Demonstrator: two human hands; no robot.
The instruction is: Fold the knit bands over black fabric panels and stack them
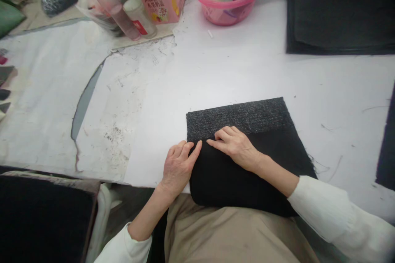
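Note:
A black fabric piece lies in front of me, its lower part hanging over the table edge onto my lap. Along its far side runs a speckled dark grey band. My left hand is closed at the fabric's left edge, thumb and fingertips at the line where band and black cloth meet. Just to the right, my right hand has bent fingers on the band and its thumb on the same line, pinching the cloth. The fabric's right edge is frayed, with loose threads.
White paper covers the table. A pink basin, a pink box and a spray bottle stand at the back. Stacked black sheets lie back right. A black-topped surface is at lower left.

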